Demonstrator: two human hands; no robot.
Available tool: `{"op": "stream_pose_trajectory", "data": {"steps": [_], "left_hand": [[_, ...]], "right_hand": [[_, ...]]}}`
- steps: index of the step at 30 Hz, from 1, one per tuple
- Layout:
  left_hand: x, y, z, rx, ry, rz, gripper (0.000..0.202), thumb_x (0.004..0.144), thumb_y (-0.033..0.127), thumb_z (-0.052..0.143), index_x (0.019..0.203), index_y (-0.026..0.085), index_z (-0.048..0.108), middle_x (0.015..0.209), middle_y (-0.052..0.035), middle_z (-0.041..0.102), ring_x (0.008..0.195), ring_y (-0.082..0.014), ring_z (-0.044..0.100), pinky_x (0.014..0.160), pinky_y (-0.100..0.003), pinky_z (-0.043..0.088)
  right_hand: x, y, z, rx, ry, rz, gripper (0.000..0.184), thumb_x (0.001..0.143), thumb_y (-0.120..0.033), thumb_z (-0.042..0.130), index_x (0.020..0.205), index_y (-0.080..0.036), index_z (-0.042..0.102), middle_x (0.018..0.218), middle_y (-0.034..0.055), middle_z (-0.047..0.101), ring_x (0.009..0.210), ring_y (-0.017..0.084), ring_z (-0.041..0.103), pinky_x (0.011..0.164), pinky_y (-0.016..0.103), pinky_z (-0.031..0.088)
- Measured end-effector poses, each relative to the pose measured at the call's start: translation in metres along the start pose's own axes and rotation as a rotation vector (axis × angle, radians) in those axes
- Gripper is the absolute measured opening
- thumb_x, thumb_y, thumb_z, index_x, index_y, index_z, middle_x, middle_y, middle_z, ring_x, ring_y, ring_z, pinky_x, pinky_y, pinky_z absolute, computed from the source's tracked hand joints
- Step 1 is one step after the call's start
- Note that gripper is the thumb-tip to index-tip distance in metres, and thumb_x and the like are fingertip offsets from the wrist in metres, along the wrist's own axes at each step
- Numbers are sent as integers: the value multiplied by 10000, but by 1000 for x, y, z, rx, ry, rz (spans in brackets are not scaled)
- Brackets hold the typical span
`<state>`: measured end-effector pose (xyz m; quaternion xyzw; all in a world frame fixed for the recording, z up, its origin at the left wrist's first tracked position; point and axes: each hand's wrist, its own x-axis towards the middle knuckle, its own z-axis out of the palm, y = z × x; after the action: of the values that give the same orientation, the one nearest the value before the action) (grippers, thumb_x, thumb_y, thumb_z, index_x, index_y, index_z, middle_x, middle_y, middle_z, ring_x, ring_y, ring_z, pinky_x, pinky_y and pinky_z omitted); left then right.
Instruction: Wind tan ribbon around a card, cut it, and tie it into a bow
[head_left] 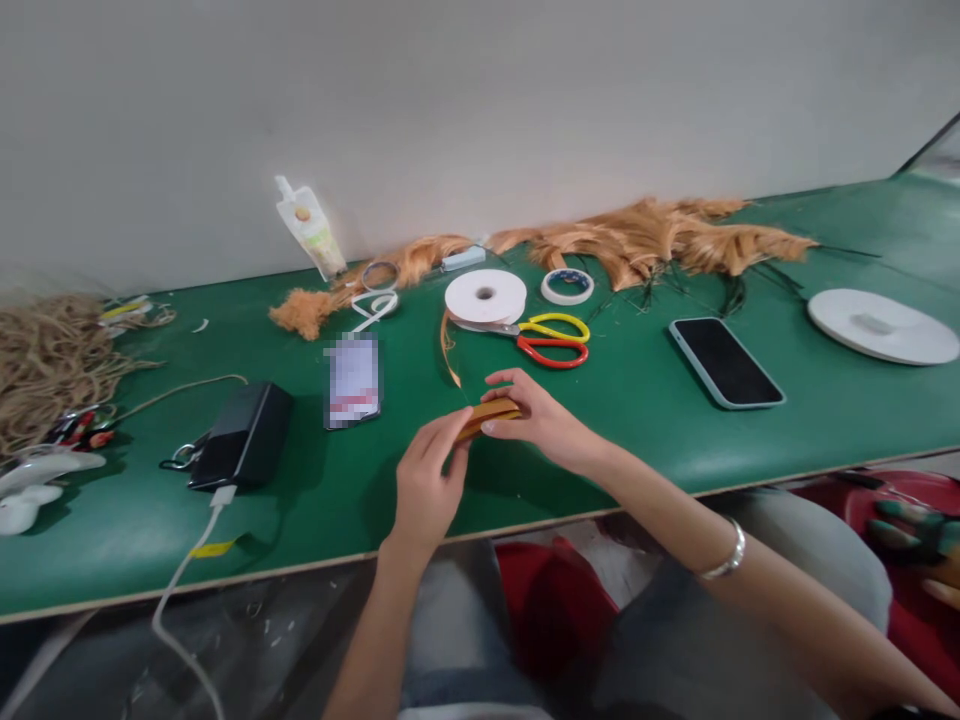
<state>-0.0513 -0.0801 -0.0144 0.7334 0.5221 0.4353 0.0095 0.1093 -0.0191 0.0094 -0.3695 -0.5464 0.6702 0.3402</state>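
Both of my hands pinch a small flat orange-brown folded strip (491, 413) just above the green table (645, 400). My left hand (427, 485) grips its left end with fingers closed. My right hand (541, 418) holds its right end, thumb below and fingers on top. A thin orange strand (450, 358) curls up from the strip toward the white tape roll (485, 296). Yellow-and-red scissors (551, 340) lie just beyond my hands.
Orange fibre bundles (645, 240) line the wall. A small tape ring (568, 286), a dark phone (725, 362), a white disc (881, 326), a second phone (352, 380), a black power bank (241, 436) with white cable, and tan fibres (45, 360) lie around.
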Motion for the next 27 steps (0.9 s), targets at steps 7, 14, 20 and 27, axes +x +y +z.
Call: {"op": "stream_pose_trajectory", "data": {"steps": [7, 14, 20, 27], "left_hand": [[-7, 0, 0, -323, -28, -402, 399, 837, 246, 532, 1227, 171, 501, 1098, -104, 651, 1016, -183, 625, 898, -342, 516], [-9, -5, 2, -346, -164, -512, 495, 798, 269, 568, 1270, 182, 450, 1221, -132, 574, 1121, -222, 559, 917, -393, 497], [1, 2, 6, -398, -145, -585, 533, 746, 270, 620, 1254, 226, 463, 1340, -130, 448, 929, -183, 620, 783, -354, 548], [5, 12, 15, -807, -17, -800, 534, 740, 323, 640, 1224, 215, 441, 1341, -123, 467, 991, -189, 624, 844, -336, 526]], "right_hand": [[6, 2, -15, -157, 12, -63, 583, 562, -230, 746, 1049, -214, 426, 1018, 25, 483, 916, 151, 541, 909, 375, 422], [6, 2, -22, -179, 47, -66, 575, 565, -217, 749, 1059, -199, 456, 1045, 32, 496, 934, 154, 544, 914, 364, 423], [7, 4, -18, -58, 37, -50, 459, 576, -238, 760, 967, -194, 524, 969, 12, 551, 898, 138, 552, 839, 311, 443], [2, 1, -12, 159, 51, 21, 315, 609, -264, 740, 833, -184, 533, 849, -12, 595, 811, 116, 564, 734, 249, 435]]}}
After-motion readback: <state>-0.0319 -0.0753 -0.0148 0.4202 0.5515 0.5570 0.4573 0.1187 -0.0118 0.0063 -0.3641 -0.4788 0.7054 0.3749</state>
